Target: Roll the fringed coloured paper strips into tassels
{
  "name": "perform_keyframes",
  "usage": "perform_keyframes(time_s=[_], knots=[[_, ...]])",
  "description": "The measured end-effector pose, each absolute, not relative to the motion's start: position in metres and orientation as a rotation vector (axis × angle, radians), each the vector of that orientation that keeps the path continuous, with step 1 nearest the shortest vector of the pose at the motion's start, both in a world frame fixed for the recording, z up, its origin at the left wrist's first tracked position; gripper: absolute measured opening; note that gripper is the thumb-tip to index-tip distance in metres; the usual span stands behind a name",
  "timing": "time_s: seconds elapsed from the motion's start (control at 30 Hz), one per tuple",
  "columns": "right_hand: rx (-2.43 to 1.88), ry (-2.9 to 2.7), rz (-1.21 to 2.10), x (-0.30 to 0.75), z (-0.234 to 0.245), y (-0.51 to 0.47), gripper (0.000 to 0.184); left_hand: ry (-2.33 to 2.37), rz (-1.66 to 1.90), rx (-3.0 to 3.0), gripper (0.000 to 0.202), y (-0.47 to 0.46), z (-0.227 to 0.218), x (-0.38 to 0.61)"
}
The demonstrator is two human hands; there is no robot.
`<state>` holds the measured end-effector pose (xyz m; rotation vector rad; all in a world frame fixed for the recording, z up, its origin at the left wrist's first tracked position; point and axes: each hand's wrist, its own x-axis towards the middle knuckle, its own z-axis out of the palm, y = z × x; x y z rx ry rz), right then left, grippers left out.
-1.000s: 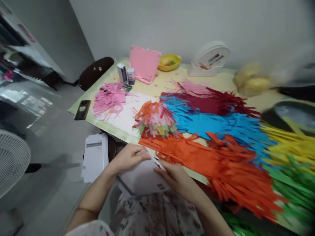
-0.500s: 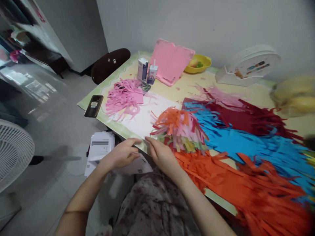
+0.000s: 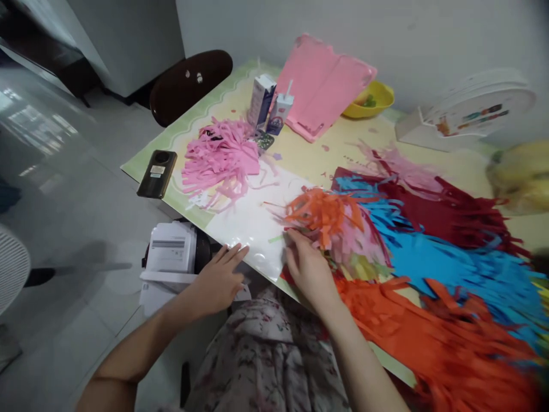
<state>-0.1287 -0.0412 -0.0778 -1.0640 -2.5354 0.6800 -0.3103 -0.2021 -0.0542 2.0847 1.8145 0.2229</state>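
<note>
My left hand point(image 3: 221, 280) is at the near edge of the table, fingers stretched out with their tips at a glossy white sheet point(image 3: 253, 229). Just left of a bundle of fringed paper strips point(image 3: 326, 212) in orange, pink and yellow-green, my right hand point(image 3: 311, 272) rests low, thumb and fingers apart. Its fingertips are beside a small green strip point(image 3: 277, 239); whether they touch the bundle, I cannot tell. Fringed pink paper point(image 3: 221, 157) lies at the sheet's far left corner.
Fringed orange point(image 3: 412, 337), blue point(image 3: 429, 252) and dark red paper point(image 3: 437, 200) cover the right side. A phone point(image 3: 156, 174) lies at the left edge. Drink cartons point(image 3: 261, 103), a pink case point(image 3: 323, 86) and a yellow bowl point(image 3: 371, 103) stand behind. A printer point(image 3: 171, 252) is below.
My hands have moved apart. The right one has shifted right toward the multicoloured bundle, and the left has spread its fingers at the table edge. The camera view has shifted too.
</note>
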Motion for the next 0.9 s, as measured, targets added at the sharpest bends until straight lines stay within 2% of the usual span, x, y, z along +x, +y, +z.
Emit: perform_keyframes(time_s=[0.17, 0.37, 0.6, 0.73, 0.9], knots=[[-1.194, -2.548, 0.64, -0.122, -0.078, -0.043, 0.042, 1.847, 0.234, 2.035, 0.019, -0.209, -0.055, -0.313], [-1.012, -2.535, 0.602, -0.123, -0.074, -0.059, 0.033, 1.83, 0.222, 2.066, 0.016, -0.213, -0.058, -0.315], [-0.731, -2.649, 0.747, -0.148, -0.08, -0.093, 0.029, 1.824, 0.298, 2.072, 0.018, -0.214, -0.064, -0.314], [-0.718, -2.65, 0.715, -0.176, -0.09, -0.083, 0.025, 1.819, 0.347, 2.074, 0.015, -0.217, -0.068, -0.314], [-0.785, -2.55, 0.665, -0.213, -0.095, -0.052, 0.033, 1.852, 0.432, 2.05, 0.015, -0.219, -0.072, -0.313]])
